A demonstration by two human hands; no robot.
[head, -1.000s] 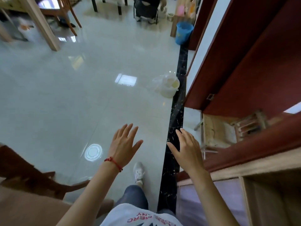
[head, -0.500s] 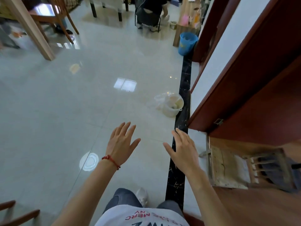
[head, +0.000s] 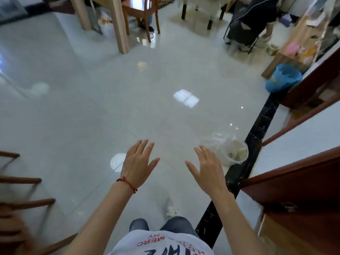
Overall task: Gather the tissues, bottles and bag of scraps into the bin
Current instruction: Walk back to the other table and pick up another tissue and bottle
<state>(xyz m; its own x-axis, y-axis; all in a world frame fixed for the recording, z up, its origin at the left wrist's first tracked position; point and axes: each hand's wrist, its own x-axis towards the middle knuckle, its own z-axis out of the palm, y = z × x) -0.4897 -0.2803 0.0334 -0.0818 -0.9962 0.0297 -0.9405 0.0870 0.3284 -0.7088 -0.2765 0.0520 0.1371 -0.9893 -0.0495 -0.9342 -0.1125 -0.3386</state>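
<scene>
My left hand (head: 138, 164), with a red string at the wrist, and my right hand (head: 207, 169) are both held out over the glossy floor, fingers spread, holding nothing. A small white bin lined with a clear plastic bag (head: 230, 150) stands on the floor just right of my right hand, beside the black marble strip (head: 257, 129). Some pale scraps show inside it. A blue bin with a blue liner (head: 282, 78) stands farther off at the right, next to a wooden shelf unit. No tissues or bottles are clearly visible.
Red-brown door frames and a door (head: 298, 183) line the right side. A wooden chair (head: 22, 199) is at the near left. Ahead stand wooden table legs (head: 119, 28), a chair (head: 141, 13) and a crouching person in dark clothes (head: 248, 24).
The view has swung left and forward: the red doors slid to the right edge, the white bin now lies beside my right hand, and a chair appears at left. Both hands stay spread and empty.
</scene>
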